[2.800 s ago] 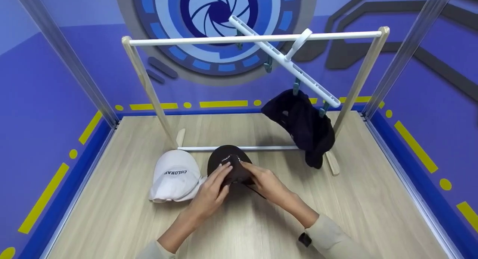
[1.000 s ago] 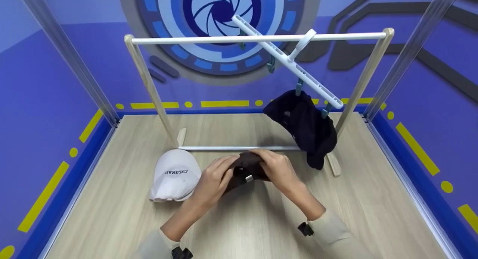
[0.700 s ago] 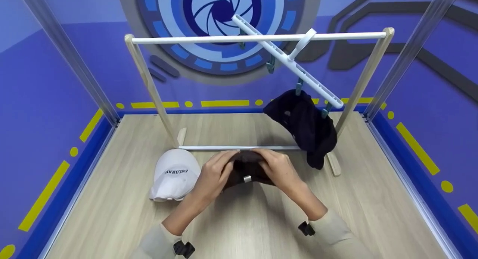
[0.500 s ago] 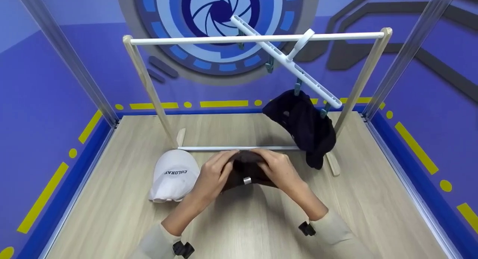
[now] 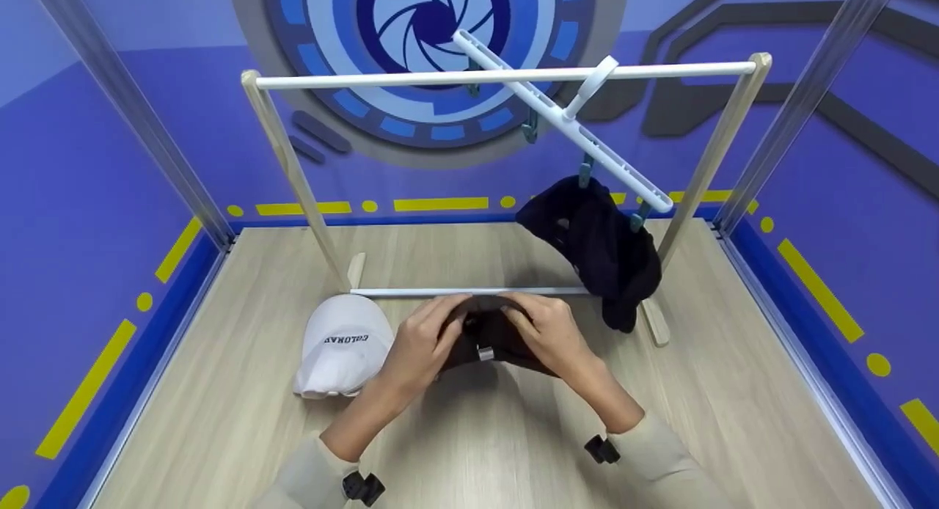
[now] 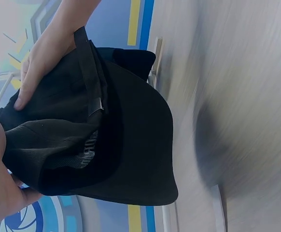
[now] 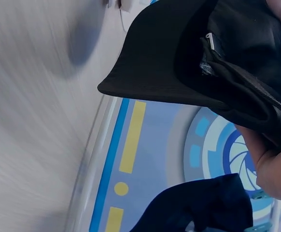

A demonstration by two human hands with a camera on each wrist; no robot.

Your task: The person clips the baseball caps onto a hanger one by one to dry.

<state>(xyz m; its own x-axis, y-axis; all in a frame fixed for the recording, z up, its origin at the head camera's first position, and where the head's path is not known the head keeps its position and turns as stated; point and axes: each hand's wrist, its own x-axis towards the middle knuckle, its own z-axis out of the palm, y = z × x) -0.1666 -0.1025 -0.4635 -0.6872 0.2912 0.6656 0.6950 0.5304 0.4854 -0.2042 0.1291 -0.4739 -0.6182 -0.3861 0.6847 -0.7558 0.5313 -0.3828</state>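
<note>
Between both hands is a dark brown-black baseball cap [image 5: 506, 340], lifted off the table with its back strap and metal buckle facing me. My left hand [image 5: 419, 342] grips its left side, thumb toward me and fingers over the far side. On the cap's right side, my right hand [image 5: 552, 337] holds it the same way. In the left wrist view the cap's brim [image 6: 145, 140] points down toward the table, and the crown's inside shows in part. Left of the hands a white baseball cap [image 5: 345, 348] with dark lettering lies on the table.
A rack [image 5: 440, 78] with a white top rail and wooden posts stands behind the hands. From it hangs a slanted white clip hanger [image 5: 543, 105]; a navy cap [image 5: 598, 245] is clipped at its right end. Two other clips [image 5: 530, 131] hold nothing. Walls enclose the wooden table [image 5: 469, 450].
The dark cap has been raised from the table and turned so its strap and inside face me. Lately, my right hand's fingers shift slightly on the crown; the hanger and white cap stay put.
</note>
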